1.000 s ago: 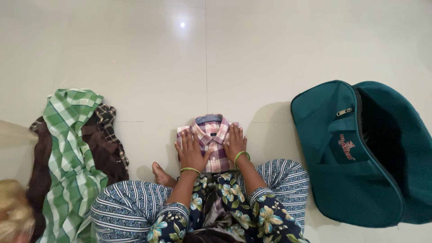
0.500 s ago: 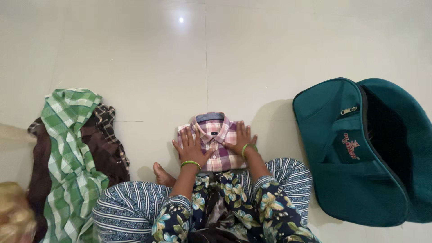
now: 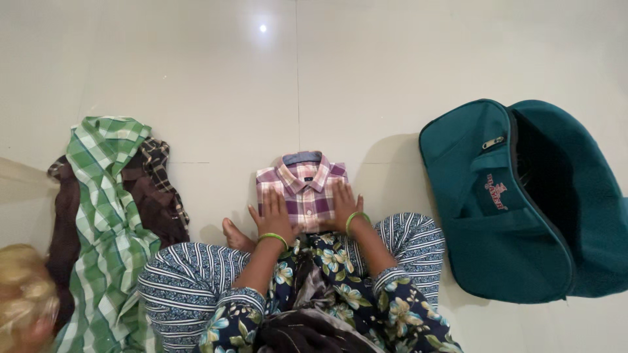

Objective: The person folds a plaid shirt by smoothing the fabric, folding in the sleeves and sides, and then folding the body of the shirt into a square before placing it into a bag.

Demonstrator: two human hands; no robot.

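head view, from the left: a green checked cloth (image 3: 108,216) lies over brown garments (image 3: 154,196) on the pale tiled floor (image 3: 196,78). at centre a folded pink plaid shirt (image 3: 302,189) rests just before the crossed legs; the left hand (image 3: 275,216) and right hand (image 3: 343,206) lie flat on its lower corners, fingers spread, gripping nothing. a teal bag (image 3: 497,202) gapes open on the right.

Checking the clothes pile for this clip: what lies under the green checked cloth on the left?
Under the green checked cloth lie a brown garment and a dark checked one, both showing at its edges. Anything beneath its middle is covered.
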